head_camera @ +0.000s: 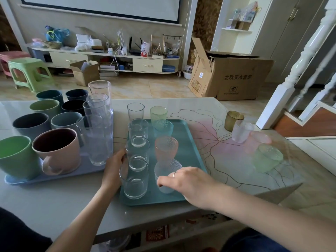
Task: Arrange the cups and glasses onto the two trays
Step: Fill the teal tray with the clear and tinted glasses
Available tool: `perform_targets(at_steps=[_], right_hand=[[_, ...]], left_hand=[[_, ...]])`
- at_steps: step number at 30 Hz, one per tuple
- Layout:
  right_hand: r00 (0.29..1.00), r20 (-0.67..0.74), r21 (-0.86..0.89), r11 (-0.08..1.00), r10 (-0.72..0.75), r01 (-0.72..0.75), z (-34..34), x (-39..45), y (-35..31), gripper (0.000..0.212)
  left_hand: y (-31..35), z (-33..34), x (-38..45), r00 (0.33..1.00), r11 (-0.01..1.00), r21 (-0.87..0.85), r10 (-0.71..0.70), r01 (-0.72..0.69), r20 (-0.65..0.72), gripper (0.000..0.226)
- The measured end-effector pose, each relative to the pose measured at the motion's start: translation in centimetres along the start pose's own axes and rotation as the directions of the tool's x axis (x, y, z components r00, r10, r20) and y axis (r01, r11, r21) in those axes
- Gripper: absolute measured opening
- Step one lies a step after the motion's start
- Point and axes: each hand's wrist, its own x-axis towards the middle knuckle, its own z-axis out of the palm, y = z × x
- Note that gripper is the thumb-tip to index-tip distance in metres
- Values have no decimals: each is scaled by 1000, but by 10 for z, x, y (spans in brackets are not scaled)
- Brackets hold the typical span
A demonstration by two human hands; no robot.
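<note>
L hand reaches in from the near edge of the table, fingers curled against the side of a clear glass at the teal tray's left edge; much of the grip sits behind glass, so prob. a light hold, can't tell for sure. R hand comes in from the near right, palm down, fingertips pinching the rim of a frosted white glass standing at the tray's near edge. On that tray: a left column of clear glasses, a right column of dimpled ones incl. a pink glass & a blue glass. Lavender tray at the table's left edge carries mugs, pink mug & green mug nearest, plus tall clear glasses in its right column. Off-tray, nr the table's right edge: amber glass, a frosted one, a pink one, a green glass. Behind the table: cardboard box, green stool, low TV unit w/ clutter.
</note>
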Motion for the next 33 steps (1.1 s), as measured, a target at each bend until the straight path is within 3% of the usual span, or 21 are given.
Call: perform_targets(at_steps=[3, 6, 8, 10, 13, 16, 18, 21, 23, 25, 27, 29, 33], right_hand=[[1000, 21, -11, 1000, 5, -5, 3, 3, -1, 57], [999, 50, 32, 999, 21, -22, 4, 5, 0, 61], [997, 78, 165, 985, 28, -41, -2, 3, 4, 57], [997, 60, 345, 936, 55, -72, -16, 1, 11, 51], [967, -90, 480, 861, 237, -166, -43, -9, 38, 46], [829, -168, 256, 836, 533, -486, -59, -34, 94, 24], [683, -166, 16, 694, 712, -720, -58, -58, 131, 17], [487, -67, -94, 480, 871, -872, -49, -90, 165, 38], [443, -34, -85, 439, 896, -894, -40, -102, 178, 53], [446, 13, -131, 444, 895, -886, -31, -106, 182, 56], [385, 72, -133, 392, 920, -910, -22, -109, 184, 22], [314, 52, -104, 318, 948, -942, -12, -111, 190, 26], [334, 0, -215, 327, 942, -920, -5, -106, 193, 13]], left_hand=[[5, 6, 0, 998, 998, 5, -59, 59, -30, 41], [1, 3, 2, 997, 996, -68, -64, 61, -41, 35], [0, 1, 2, 997, 989, -134, -69, 62, -45, 29], [2, 0, 0, 998, 993, -108, -43, 38, -42, 37], [4, -2, -4, 999, 998, -23, 52, -52, -8, 33], [-4, -5, -1, 991, 985, 107, 130, -133, 37, 17], [-4, -6, -2, 989, 977, 152, 145, -149, 35, 15], [4, -2, -5, 991, 982, 135, 133, -134, 14, 22], [5, -1, -3, 996, 992, 85, 89, -88, -2, 18], [6, -1, -3, 998, 992, 108, 65, -63, -10, 16], [4, -2, -3, 993, 981, 149, 122, -121, 1, 13], [7, -3, -6, 990, 974, 175, 144, -143, 5, 13], [9, -2, -7, 989, 974, 173, 151, -149, -1, 12]])
